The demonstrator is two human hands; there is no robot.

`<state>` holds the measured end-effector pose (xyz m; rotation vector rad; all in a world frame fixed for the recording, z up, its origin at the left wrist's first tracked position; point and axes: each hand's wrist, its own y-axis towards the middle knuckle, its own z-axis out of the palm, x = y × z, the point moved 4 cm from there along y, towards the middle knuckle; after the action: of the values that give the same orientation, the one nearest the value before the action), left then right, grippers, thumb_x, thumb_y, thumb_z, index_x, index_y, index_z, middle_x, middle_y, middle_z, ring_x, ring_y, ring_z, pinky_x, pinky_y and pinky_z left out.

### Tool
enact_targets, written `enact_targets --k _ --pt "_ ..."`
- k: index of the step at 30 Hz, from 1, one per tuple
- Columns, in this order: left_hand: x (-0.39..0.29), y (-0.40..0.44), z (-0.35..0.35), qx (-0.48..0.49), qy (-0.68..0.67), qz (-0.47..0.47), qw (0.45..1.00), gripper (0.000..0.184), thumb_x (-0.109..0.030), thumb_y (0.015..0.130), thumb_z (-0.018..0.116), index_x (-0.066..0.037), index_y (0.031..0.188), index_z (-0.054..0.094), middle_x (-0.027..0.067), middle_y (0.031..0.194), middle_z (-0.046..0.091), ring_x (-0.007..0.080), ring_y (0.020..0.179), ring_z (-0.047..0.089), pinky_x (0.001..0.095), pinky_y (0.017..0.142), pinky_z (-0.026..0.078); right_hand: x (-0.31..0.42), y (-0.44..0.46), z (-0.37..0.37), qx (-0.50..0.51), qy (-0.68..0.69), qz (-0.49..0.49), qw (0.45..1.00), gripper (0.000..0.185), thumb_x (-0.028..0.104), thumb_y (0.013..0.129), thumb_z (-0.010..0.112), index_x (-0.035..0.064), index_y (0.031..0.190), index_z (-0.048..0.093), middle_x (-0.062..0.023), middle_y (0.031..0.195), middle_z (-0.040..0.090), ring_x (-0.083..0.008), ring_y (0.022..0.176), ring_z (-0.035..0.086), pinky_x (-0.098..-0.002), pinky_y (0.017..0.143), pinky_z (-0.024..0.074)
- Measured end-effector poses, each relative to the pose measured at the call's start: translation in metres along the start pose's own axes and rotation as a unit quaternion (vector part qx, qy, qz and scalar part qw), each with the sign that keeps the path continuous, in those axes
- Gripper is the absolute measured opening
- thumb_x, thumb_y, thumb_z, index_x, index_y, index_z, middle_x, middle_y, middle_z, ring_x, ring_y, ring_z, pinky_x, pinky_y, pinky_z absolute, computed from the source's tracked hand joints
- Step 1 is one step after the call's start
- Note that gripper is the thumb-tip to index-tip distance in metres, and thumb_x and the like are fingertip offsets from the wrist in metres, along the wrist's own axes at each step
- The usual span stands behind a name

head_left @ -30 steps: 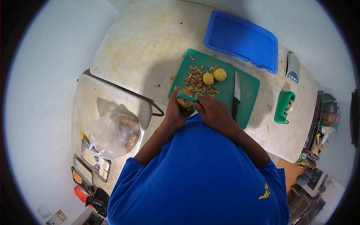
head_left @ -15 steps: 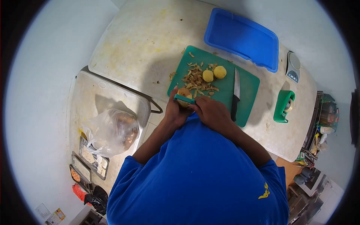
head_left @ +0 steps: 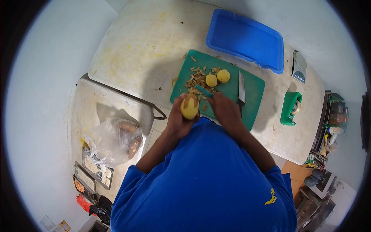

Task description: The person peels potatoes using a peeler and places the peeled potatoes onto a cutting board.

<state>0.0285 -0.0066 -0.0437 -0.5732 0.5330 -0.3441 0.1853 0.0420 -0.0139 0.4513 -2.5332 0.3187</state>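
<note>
My left hand (head_left: 178, 120) is closed round a partly peeled potato (head_left: 189, 110), with yellow flesh toward me and brown skin at its far end. In my right hand (head_left: 225, 110) is a green peeler (head_left: 203, 91), its head just beyond the potato and apart from it. Both hands are over the near edge of a green cutting board (head_left: 253, 92). Two peeled potatoes (head_left: 223, 76) lie on the board beside a heap of brown peelings (head_left: 192, 81). A knife (head_left: 241, 89) with a black handle rests at the board's right side.
A blue tray (head_left: 247, 40) lies beyond the board. To the right are a kitchen scale (head_left: 299, 66) and a green tape dispenser (head_left: 291, 108). On the left table stand a clear plastic bag (head_left: 114, 140) with brown contents and several dark trays (head_left: 97, 166).
The peeler has lifted off the potato and moved away from me. My left hand has turned the potato, so more peeled flesh shows.
</note>
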Motion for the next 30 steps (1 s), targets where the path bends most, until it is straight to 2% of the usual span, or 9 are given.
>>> enact_targets --k 5,9,12,15,18,21,24,27,30 --pt "-0.019 -0.013 0.02 0.047 -0.031 0.022 0.998 0.043 -0.047 0.096 0.042 -0.008 0.11 0.056 0.0084 0.097 0.06 0.0207 0.075 0.054 0.0292 0.062 0.046 -0.061 0.014 0.01 0.001 -0.007 0.046 0.999 0.035 0.033 0.101 0.045 0.0008 0.091 0.054 -0.0218 0.079 0.061 -0.043 0.077 0.06 -0.0519 0.066 0.0452" --pt "-0.021 -0.007 0.021 0.027 -0.098 0.012 0.995 0.045 -0.048 0.097 0.041 -0.007 0.109 0.057 0.0082 0.098 0.06 0.0209 0.073 0.053 0.0269 0.058 0.045 -0.009 0.006 -0.026 -0.002 0.077 -0.003 0.997 0.036 0.034 0.101 0.045 0.0012 0.089 0.053 -0.0214 0.084 0.062 -0.0428 0.08 0.061 -0.0525 0.068 0.0452" --pt "-0.02 -0.006 0.025 0.081 -0.076 0.016 0.994 0.044 -0.048 0.099 0.04 -0.009 0.113 0.055 0.0045 0.099 0.059 0.0198 0.079 0.056 0.0273 0.06 0.044 0.032 -0.003 -0.036 0.02 0.111 -0.047 0.993 0.035 0.035 0.1 0.046 0.0017 0.089 0.054 -0.0205 0.085 0.063 -0.0415 0.082 0.061 -0.0514 0.07 0.0465" --pt "-0.019 -0.006 0.03 0.019 -0.05 0.026 0.998 0.046 -0.05 0.098 0.041 -0.01 0.117 0.054 0.0045 0.105 0.06 0.0194 0.087 0.058 0.0302 0.068 0.048 0.049 -0.007 -0.036 0.021 0.137 -0.084 0.987 0.035 0.032 0.1 0.048 -0.0007 0.089 0.054 -0.0214 0.082 0.062 -0.0424 0.078 0.06 -0.0506 0.068 0.0451" --pt "-0.021 -0.008 0.033 0.033 -0.031 0.037 0.998 0.046 -0.05 0.097 0.043 -0.011 0.119 0.054 0.0048 0.11 0.061 0.0192 0.097 0.059 0.0345 0.079 0.049 0.055 -0.008 -0.035 0.025 0.141 -0.088 0.986 0.033 0.03 0.099 0.05 -0.0015 0.09 0.054 -0.0213 0.081 0.062 -0.0422 0.077 0.06 -0.0505 0.067 0.045" --pt "-0.018 -0.008 0.025 0.011 -0.026 0.017 0.999 0.045 -0.049 0.098 0.042 -0.01 0.116 0.058 0.007 0.108 0.063 0.0215 0.098 0.061 0.0373 0.084 0.05 0.056 -0.01 -0.036 0.038 0.113 -0.075 0.99 0.032 0.03 0.099 0.05 -0.0011 0.092 0.054 -0.0206 0.083 0.062 -0.0413 0.078 0.061 -0.0504 0.066 0.046" --pt "-0.016 -0.007 0.021 0.011 0.004 0.036 0.999 0.046 -0.05 0.095 0.046 -0.011 0.118 0.055 0.0061 0.108 0.062 0.0198 0.097 0.06 0.0375 0.08 0.049 0.054 -0.012 -0.033 0.024 0.081 -0.08 0.993 0.034 0.033 0.1 0.048 0.0007 0.094 0.055 -0.0186 0.086 0.064 -0.0387 0.077 0.064 -0.0482 0.066 0.0491" --pt "-0.016 -0.005 0.014 0.069 -0.067 -0.002 0.995 0.045 -0.047 0.095 0.046 -0.009 0.118 0.055 0.0083 0.105 0.062 0.0214 0.09 0.06 0.0378 0.074 0.049 0.04 -0.008 -0.029 -0.01 0.06 -0.071 0.996 0.035 0.035 0.1 0.047 0.0018 0.092 0.055 -0.0183 0.088 0.064 -0.0383 0.076 0.064 -0.0484 0.065 0.0497" --pt "-0.022 -0.024 0.037 0.178 0.007 0.023 0.984 0.043 -0.044 0.096 0.046 -0.008 0.116 0.055 0.0111 0.101 0.062 0.0229 0.083 0.058 0.0361 0.069 0.048 -0.03 0.012 0.003 -0.042 0.035 -0.043 0.998 0.035 0.035 0.1 0.046 0.0015 0.09 0.054 -0.0202 0.083 0.063 -0.0404 0.075 0.062 -0.0517 0.065 0.047"
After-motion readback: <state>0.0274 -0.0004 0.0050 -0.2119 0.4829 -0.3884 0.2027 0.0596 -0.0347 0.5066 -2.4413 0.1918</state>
